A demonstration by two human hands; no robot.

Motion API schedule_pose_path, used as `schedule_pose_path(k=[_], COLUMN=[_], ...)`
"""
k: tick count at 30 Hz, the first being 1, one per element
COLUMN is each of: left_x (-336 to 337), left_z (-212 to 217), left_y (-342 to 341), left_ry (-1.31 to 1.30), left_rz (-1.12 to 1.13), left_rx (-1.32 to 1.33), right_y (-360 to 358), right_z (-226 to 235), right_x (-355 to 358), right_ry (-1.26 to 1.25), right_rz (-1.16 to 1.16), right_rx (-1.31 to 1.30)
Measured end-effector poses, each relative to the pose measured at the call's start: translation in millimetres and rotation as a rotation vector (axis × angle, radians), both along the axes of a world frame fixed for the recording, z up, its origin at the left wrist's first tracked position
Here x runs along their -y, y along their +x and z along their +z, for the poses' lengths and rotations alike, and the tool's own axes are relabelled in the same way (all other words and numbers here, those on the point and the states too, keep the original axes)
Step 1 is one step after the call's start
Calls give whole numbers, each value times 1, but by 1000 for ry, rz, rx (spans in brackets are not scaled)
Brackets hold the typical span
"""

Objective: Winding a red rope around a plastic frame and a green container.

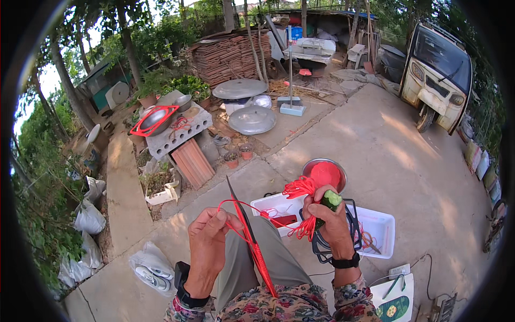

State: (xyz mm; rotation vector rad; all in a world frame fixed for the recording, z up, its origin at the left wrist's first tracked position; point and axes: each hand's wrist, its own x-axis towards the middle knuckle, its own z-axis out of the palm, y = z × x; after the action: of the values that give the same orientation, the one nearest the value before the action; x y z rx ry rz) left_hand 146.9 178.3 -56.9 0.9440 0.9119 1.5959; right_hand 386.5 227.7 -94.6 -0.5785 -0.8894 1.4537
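Observation:
My left hand [210,239] is closed in a pinch on a thin red cord [236,202], which runs rightward across my lap. Close beside it slants a long narrow strip [257,263], dark and pointed at the top, red lower down; its kind is unclear. My right hand [333,228] is wrapped around a green cucumber [331,200] with a pale bitten-looking end. Loops of red cord [300,187] stick out beyond and below that hand, and I cannot tell if its fingers grip them too. Behind the hand is a dark frame [351,214].
A white tray [385,236] holds scissors [370,242]; a metal bowl [343,180] with a red ball [325,174] stands beyond. Bagged shoes [152,270] lie left, a power strip [399,270] right. Farther off are a block table [188,129], metal lids [252,120] and a parked vehicle [437,80].

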Motion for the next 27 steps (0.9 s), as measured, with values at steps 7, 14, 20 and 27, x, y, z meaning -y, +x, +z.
schedule_pose_path(k=[7,14,20,27], left_x=[-12,-6,-2,-1], left_z=[-17,-39,-37,-33], left_y=[-10,-8,-5,-1], left_ry=[-153,-326,-296,-251], left_rz=[-80,-59,-93,-114], left_rx=[379,252,76,111], right_y=[-12,-35,-42,-52], right_z=[8,-8,-3,5], right_x=[-23,-4,-6,-26], right_ry=[450,501,511,348], right_rz=[-129,331,465,748], right_rx=[607,614,686,545])
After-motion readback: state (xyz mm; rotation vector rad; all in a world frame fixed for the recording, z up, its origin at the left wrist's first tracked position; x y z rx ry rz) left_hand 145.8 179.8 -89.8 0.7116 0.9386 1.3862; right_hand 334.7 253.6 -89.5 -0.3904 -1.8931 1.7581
